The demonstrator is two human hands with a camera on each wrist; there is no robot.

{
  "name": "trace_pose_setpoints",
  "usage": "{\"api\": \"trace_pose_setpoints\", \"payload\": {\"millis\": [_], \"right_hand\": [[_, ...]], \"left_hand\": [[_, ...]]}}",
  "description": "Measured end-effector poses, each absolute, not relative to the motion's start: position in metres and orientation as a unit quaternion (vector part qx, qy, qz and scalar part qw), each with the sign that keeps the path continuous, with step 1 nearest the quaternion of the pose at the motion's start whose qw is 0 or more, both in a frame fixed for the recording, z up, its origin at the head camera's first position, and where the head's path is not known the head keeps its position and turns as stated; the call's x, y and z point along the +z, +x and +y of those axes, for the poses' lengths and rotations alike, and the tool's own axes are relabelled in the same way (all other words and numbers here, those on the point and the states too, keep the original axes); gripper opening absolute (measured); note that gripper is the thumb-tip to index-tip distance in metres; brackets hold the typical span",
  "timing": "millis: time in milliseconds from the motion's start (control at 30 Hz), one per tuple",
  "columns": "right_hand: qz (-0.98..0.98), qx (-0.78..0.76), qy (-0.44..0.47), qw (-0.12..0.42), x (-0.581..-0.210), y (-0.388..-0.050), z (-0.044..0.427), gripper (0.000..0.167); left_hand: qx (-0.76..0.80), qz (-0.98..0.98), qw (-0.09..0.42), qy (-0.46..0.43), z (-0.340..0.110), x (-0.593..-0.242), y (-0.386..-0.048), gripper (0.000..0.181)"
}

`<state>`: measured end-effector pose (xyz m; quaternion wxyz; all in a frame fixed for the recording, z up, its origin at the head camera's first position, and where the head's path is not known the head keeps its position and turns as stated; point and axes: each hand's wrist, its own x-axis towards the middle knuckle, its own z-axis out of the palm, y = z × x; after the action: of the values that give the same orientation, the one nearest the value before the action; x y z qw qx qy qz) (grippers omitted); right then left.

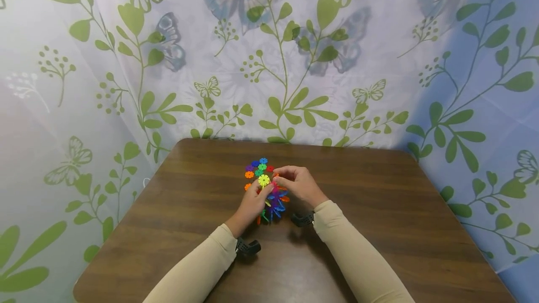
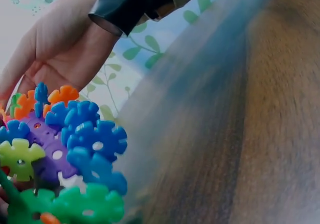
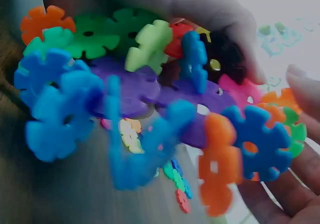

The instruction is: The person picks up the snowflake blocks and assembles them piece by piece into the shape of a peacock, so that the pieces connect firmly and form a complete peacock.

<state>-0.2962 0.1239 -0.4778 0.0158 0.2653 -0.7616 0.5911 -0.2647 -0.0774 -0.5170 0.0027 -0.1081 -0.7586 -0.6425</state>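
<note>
A person's left hand [image 1: 251, 199] grips a cluster of bright flower-shaped discs [image 1: 276, 198] just to its right, above the wooden surface [image 1: 358, 176], while the right hand [image 1: 302, 185] pinches the cluster's far end.

Saw a brown wooden tabletop [image 1: 189, 209] with rounded far corners; noticed loose flower-shaped discs [image 1: 262, 167] in several colours lying toward its far edge, left of centre.

In the head view, the left hand [image 1: 251, 201] hid part of the joined flower pieces [image 1: 276, 202], and the bottom edge cut off both sleeves [image 1: 195, 261] and the counter [image 1: 370, 181]. The right wrist view cropped the right hand [image 1: 302, 185] and blurred a foremost blue piece [image 3: 114, 134].
</note>
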Motion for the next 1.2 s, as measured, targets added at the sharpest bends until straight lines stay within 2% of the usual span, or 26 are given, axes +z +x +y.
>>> {"api": "trace_pose_setpoints", "payload": {"millis": [233,333,433,600,900,1033,1200], "right_hand": [[-0.752,0.618,0.212,0.087,-0.486,-0.307,0.127,0.036],[-0.774,0.599,0.176,0.101,-0.493,-0.311,0.129,0.036],[-0.803,0.566,0.167,0.083,-0.501,-0.314,0.128,0.035],[-0.844,0.497,0.199,0.037,-0.514,-0.324,0.117,0.032],[-0.86,0.401,0.314,0.004,-0.523,-0.336,0.091,0.017],[-0.861,0.374,0.345,-0.015,-0.526,-0.333,0.084,0.03],[-0.88,0.333,0.336,-0.046,-0.526,-0.328,0.074,0.052]], "left_hand": [[-0.749,-0.662,-0.005,-0.023,-0.088,-0.517,-0.275,0.045],[-0.787,-0.616,0.001,0.02,-0.096,-0.515,-0.28,0.043],[-0.805,-0.592,0.013,0.036,-0.102,-0.515,-0.284,0.041],[-0.818,-0.575,0.029,0.014,-0.107,-0.515,-0.288,0.042],[-0.851,-0.525,0.02,0.009,-0.112,-0.514,-0.292,0.042],[-0.86,-0.511,0.017,0.01,-0.117,-0.511,-0.292,0.04],[-0.866,-0.499,0.001,0.006,-0.119,-0.51,-0.291,0.041]]}}
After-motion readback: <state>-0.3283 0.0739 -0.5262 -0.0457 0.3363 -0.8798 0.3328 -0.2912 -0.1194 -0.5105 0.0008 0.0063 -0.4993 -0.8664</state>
